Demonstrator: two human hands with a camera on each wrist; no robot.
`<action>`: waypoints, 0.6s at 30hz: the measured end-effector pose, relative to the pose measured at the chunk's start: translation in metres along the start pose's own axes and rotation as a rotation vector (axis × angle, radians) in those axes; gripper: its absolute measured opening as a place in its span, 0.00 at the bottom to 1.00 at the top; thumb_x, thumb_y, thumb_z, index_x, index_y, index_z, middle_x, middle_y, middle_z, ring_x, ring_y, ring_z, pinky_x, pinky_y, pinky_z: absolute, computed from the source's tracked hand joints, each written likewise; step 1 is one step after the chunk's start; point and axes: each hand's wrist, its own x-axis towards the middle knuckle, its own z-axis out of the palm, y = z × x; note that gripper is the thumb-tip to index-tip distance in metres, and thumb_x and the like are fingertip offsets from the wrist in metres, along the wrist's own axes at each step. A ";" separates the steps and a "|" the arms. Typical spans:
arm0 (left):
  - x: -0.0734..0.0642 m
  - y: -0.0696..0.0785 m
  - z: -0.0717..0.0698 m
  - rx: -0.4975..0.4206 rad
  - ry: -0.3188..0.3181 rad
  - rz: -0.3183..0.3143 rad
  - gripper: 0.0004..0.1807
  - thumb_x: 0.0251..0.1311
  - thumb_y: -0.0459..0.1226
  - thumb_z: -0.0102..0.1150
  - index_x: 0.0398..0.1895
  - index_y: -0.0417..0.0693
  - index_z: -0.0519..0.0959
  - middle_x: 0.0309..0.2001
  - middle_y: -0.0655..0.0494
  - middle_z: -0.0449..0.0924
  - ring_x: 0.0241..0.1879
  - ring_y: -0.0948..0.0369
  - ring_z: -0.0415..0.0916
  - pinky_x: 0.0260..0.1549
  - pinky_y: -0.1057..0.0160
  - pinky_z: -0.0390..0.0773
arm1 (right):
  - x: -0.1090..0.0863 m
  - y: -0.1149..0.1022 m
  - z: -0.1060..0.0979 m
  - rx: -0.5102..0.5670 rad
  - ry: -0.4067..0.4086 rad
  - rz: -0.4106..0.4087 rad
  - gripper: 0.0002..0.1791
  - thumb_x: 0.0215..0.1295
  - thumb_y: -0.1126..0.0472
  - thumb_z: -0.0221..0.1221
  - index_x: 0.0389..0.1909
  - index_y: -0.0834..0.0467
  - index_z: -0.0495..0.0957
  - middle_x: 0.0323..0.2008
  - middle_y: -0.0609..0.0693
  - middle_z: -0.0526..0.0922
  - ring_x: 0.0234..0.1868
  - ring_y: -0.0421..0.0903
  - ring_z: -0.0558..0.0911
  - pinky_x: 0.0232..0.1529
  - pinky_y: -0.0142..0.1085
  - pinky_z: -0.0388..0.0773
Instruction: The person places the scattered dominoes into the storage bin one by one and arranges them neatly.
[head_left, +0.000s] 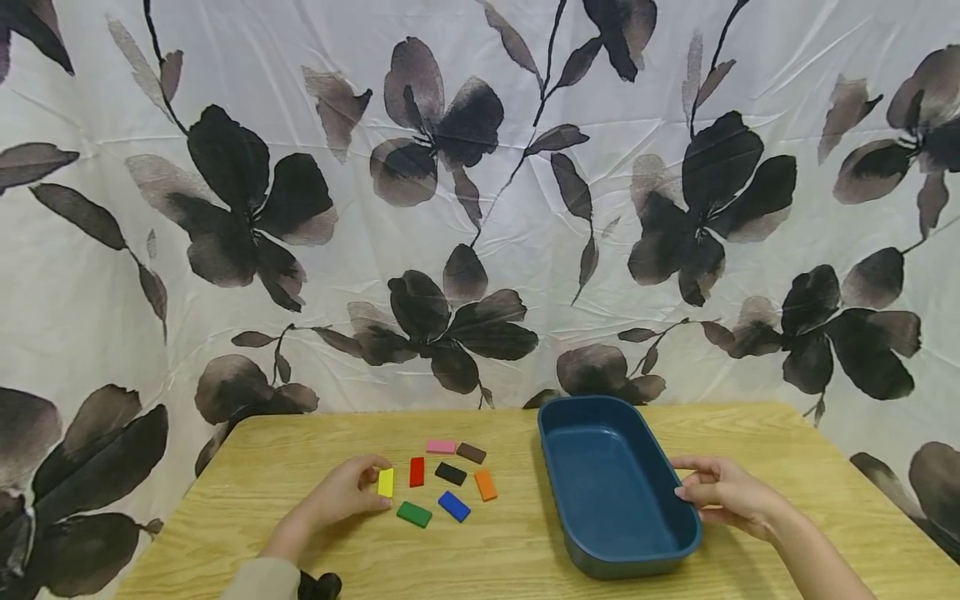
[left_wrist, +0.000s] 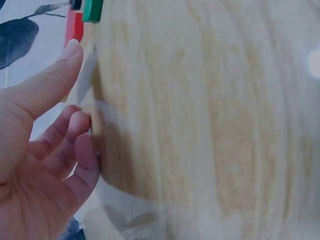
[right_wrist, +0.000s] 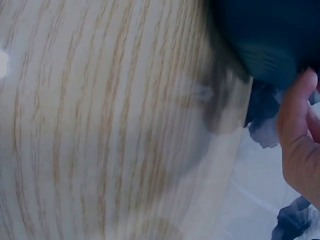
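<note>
My left hand (head_left: 341, 496) is at the left of a group of small coloured blocks. Its thumb and forefinger pinch a yellow block (head_left: 386, 482) at its near and far ends. In the left wrist view the left hand (left_wrist: 45, 135) shows its thumb apart from curled fingers, and the yellow block is mostly hidden. A deep blue plastic bin (head_left: 558, 508) with rounded corners stands on the right of the table. My right hand (head_left: 727, 496) grips the bin's right rim, thumb at the edge. The right wrist view shows only some fingers of it against the bin (right_wrist: 270, 55).
Around the yellow block lie red (head_left: 417, 472), pink (head_left: 441, 447), brown (head_left: 471, 452), black (head_left: 451, 474), orange (head_left: 485, 484), blue (head_left: 454, 506) and green (head_left: 414, 514) blocks. The wooden table (head_left: 510, 550) ends at a floral cloth (head_left: 525, 225) behind.
</note>
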 end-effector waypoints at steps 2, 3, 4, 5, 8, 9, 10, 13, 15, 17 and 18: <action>-0.001 0.001 -0.002 -0.018 -0.002 -0.004 0.28 0.46 0.34 0.71 0.49 0.29 0.72 0.34 0.50 0.70 0.34 0.56 0.66 0.30 0.66 0.68 | 0.000 0.003 -0.001 0.042 -0.012 0.003 0.37 0.64 0.67 0.55 0.64 0.79 0.45 0.34 0.49 0.77 0.30 0.39 0.79 0.32 0.31 0.78; -0.002 0.002 -0.002 -0.034 -0.007 -0.009 0.28 0.46 0.34 0.70 0.49 0.29 0.72 0.35 0.50 0.71 0.34 0.56 0.67 0.29 0.67 0.69 | 0.001 0.004 -0.001 0.057 -0.018 0.004 0.36 0.64 0.67 0.55 0.64 0.79 0.45 0.34 0.49 0.77 0.32 0.40 0.80 0.34 0.32 0.79; -0.002 0.003 -0.003 -0.046 -0.010 -0.016 0.28 0.46 0.34 0.70 0.50 0.29 0.72 0.36 0.49 0.71 0.34 0.56 0.67 0.29 0.67 0.70 | 0.001 0.005 -0.001 0.065 -0.020 0.005 0.36 0.64 0.67 0.55 0.63 0.79 0.46 0.34 0.48 0.77 0.31 0.39 0.80 0.34 0.32 0.79; -0.003 0.003 -0.003 -0.059 -0.015 -0.023 0.28 0.47 0.33 0.70 0.50 0.28 0.71 0.36 0.48 0.71 0.33 0.56 0.68 0.28 0.67 0.70 | 0.001 0.005 -0.001 0.068 -0.021 0.008 0.36 0.64 0.67 0.55 0.63 0.78 0.46 0.34 0.48 0.77 0.31 0.39 0.80 0.33 0.31 0.79; -0.004 0.004 -0.004 -0.092 -0.022 -0.042 0.28 0.47 0.34 0.70 0.51 0.28 0.71 0.41 0.45 0.74 0.34 0.57 0.70 0.30 0.66 0.72 | 0.000 0.005 0.000 0.067 -0.029 0.016 0.36 0.64 0.67 0.55 0.63 0.78 0.46 0.34 0.48 0.77 0.31 0.40 0.80 0.34 0.32 0.79; -0.004 0.004 -0.004 -0.103 -0.024 -0.052 0.29 0.48 0.34 0.70 0.51 0.27 0.71 0.41 0.44 0.74 0.34 0.57 0.70 0.30 0.66 0.73 | 0.000 0.004 0.000 0.066 -0.032 0.018 0.36 0.64 0.67 0.55 0.63 0.78 0.46 0.34 0.48 0.77 0.32 0.40 0.80 0.34 0.33 0.79; -0.004 0.004 -0.005 -0.109 -0.026 -0.058 0.29 0.48 0.34 0.69 0.51 0.27 0.71 0.42 0.45 0.75 0.34 0.57 0.70 0.30 0.66 0.73 | 0.000 0.004 0.001 0.064 -0.033 0.019 0.36 0.64 0.67 0.55 0.63 0.78 0.45 0.34 0.48 0.77 0.31 0.40 0.80 0.34 0.33 0.79; -0.004 0.003 -0.005 -0.135 -0.034 -0.077 0.30 0.48 0.34 0.69 0.52 0.26 0.71 0.38 0.47 0.75 0.31 0.58 0.69 0.27 0.67 0.71 | 0.001 0.003 0.001 0.065 -0.038 0.023 0.37 0.64 0.67 0.54 0.63 0.79 0.44 0.34 0.48 0.77 0.33 0.41 0.81 0.36 0.35 0.80; -0.005 0.004 -0.005 -0.155 -0.029 -0.083 0.30 0.48 0.34 0.69 0.53 0.26 0.70 0.36 0.48 0.75 0.29 0.58 0.68 0.25 0.67 0.70 | 0.002 0.003 0.001 0.065 -0.039 0.020 0.37 0.64 0.68 0.54 0.63 0.79 0.44 0.34 0.48 0.77 0.33 0.41 0.81 0.36 0.35 0.80; -0.005 0.005 -0.005 -0.175 -0.013 -0.092 0.31 0.47 0.33 0.70 0.53 0.25 0.70 0.37 0.47 0.75 0.29 0.59 0.68 0.24 0.68 0.70 | 0.002 0.003 0.002 0.067 -0.040 0.020 0.37 0.64 0.68 0.54 0.63 0.79 0.43 0.34 0.48 0.77 0.33 0.41 0.81 0.37 0.35 0.80; -0.005 0.005 -0.004 -0.184 -0.003 -0.096 0.31 0.46 0.32 0.70 0.54 0.26 0.70 0.39 0.46 0.75 0.30 0.59 0.69 0.24 0.68 0.70 | 0.002 0.002 0.002 0.068 -0.041 0.020 0.37 0.64 0.68 0.54 0.63 0.79 0.43 0.34 0.48 0.77 0.33 0.42 0.81 0.37 0.36 0.80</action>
